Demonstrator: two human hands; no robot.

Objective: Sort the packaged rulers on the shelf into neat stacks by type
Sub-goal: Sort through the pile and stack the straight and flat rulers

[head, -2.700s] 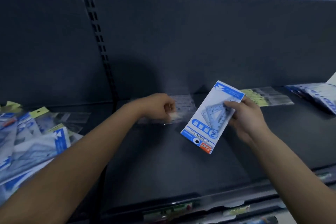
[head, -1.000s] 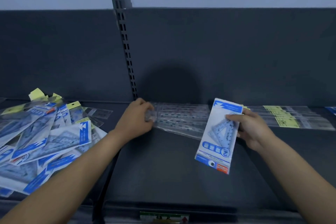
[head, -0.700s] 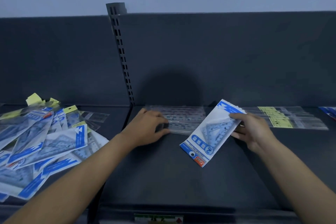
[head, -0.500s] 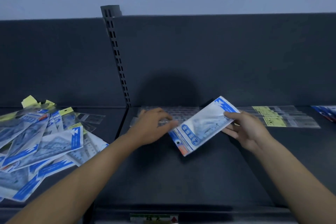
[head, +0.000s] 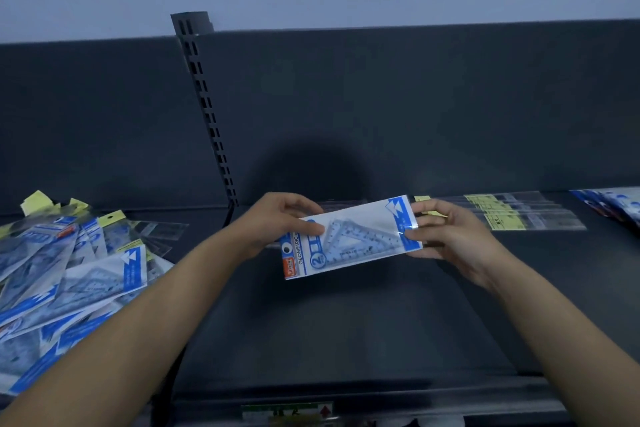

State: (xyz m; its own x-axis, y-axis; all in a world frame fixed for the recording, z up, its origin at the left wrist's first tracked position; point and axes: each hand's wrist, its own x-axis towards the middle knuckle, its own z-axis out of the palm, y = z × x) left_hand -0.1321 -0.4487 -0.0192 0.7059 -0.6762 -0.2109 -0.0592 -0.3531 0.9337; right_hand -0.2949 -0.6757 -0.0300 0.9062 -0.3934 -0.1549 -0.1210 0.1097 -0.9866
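Wide dark grey metal shelf (head: 346, 329) fills the view, a slotted upright post (head: 207, 107) rising at its back. On the left section sprawls a loose heap of blue-and-white triangle-ruler packets (head: 69, 281), yellow tags poking out behind. Over to the right, a row of clear straight-ruler sleeves with yellow labels (head: 512, 218) lies flat along the back. Centre stage, one white-and-blue geometric set-square packet (head: 349, 239) is held level above the shelf: left hand (head: 277, 218) pinches its printed end, right hand (head: 450, 239) pinches the blue header end, the hands apart.
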